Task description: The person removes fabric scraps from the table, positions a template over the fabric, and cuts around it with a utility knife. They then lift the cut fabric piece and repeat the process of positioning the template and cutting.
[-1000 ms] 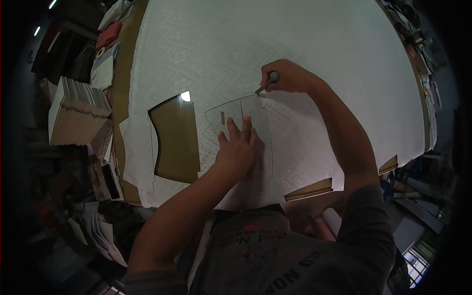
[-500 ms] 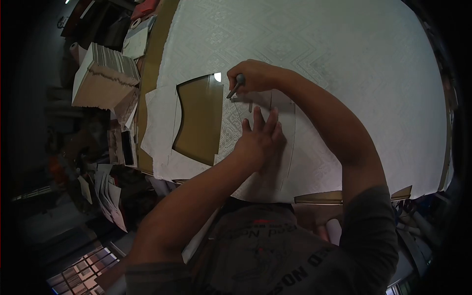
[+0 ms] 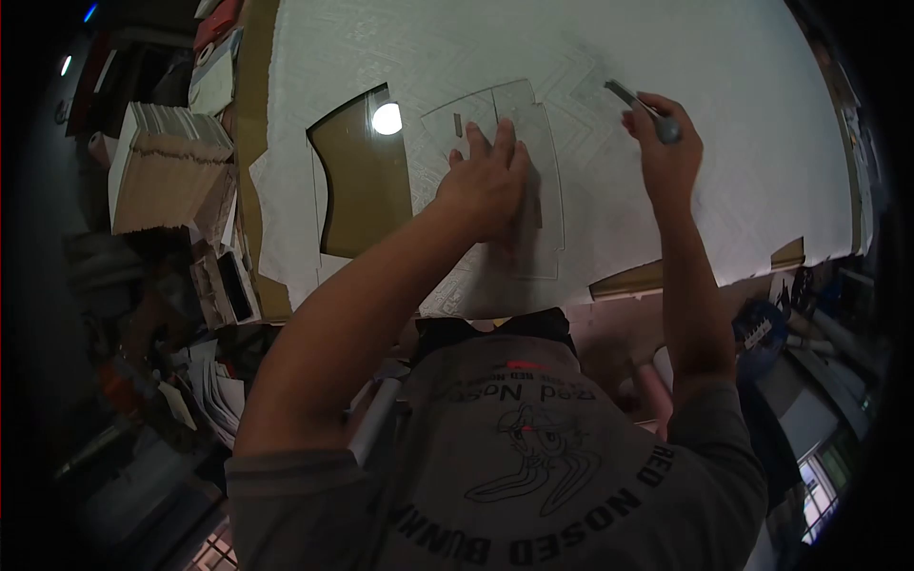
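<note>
My left hand lies with fingers spread, pressing on a clear template over the white patterned fabric. My right hand grips a grey-handled cutting tool, its tip pointing up and left above the fabric, to the right of the template. Left of the template, a curved opening in the fabric shows the brown surface below, with a bright reflection near its top.
A thick stack of cards or papers stands at the left beside the table's brown edge. Loose papers hang lower left. A blue object is below the table at the right.
My right hand has moved right with the tool, away from the template's upper left side. My left hand still presses on the template. The whole view has shifted.
</note>
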`<state>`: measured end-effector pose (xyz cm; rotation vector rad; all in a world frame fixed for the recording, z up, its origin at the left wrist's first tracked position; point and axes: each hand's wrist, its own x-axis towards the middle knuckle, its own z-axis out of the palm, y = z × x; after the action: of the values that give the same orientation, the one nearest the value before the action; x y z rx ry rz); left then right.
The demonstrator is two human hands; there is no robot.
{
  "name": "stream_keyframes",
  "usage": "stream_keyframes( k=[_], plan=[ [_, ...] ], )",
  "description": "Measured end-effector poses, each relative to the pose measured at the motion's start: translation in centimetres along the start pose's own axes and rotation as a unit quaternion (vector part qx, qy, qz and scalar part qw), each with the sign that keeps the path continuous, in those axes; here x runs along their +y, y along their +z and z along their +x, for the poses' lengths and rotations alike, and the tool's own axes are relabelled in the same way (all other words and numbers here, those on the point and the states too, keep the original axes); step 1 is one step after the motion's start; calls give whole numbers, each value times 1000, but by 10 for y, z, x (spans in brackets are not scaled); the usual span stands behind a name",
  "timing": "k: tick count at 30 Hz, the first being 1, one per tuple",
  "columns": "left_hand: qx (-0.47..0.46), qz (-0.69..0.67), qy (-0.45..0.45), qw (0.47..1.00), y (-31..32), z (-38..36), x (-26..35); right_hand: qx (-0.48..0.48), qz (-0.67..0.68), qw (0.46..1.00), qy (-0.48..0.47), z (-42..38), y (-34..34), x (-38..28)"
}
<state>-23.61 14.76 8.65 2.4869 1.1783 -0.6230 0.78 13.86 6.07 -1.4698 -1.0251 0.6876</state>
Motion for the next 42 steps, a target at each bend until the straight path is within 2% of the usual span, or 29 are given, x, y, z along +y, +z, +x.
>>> stream_keyframes(
  k=[3,5,7,9,11,14,16,19,20,22,28,33,38,42],
  plan=[
    [19,3,35,999,6,-3,-7,93,-44,993,53,-71,-35,-10],
    [37,7,68,997,6,-4,-12,99,-67,990,78,-134,-34,-16],
    [28,21,86,996,4,-10,-16,73,-22,991,114,-200,-4,-29],
    [32,24,104,994,9,-11,-18,19,-47,990,132,-251,42,-50],
    [38,25,113,993,11,-6,-20,-23,-100,989,103,-285,82,-49],
    [20,49,112,992,11,-2,-21,-4,-159,984,86,-296,128,-67],
    [-59,75,99,991,1,2,-23,10,-195,977,87,-297,139,-74],
    [-83,103,98,986,-2,3,-24,20,-244,964,107,-293,147,-79],
    [-82,103,104,986,1,3,-27,25,-259,958,123,-292,151,-81],
    [-23,136,148,979,9,9,-33,42,-254,960,108,-289,159,-83],
    [13,194,193,962,19,19,-38,77,-277,956,66,-287,176,-75],
    [2,169,171,971,15,10,-37,99,-329,937,62,-293,192,-73],
    [-13,175,158,972,11,10,-33,224,-269,937,-8,-301,215,-48],
    [-2,192,174,966,14,16,-34,244,-292,925,16,-291,228,-50]
  ],
)
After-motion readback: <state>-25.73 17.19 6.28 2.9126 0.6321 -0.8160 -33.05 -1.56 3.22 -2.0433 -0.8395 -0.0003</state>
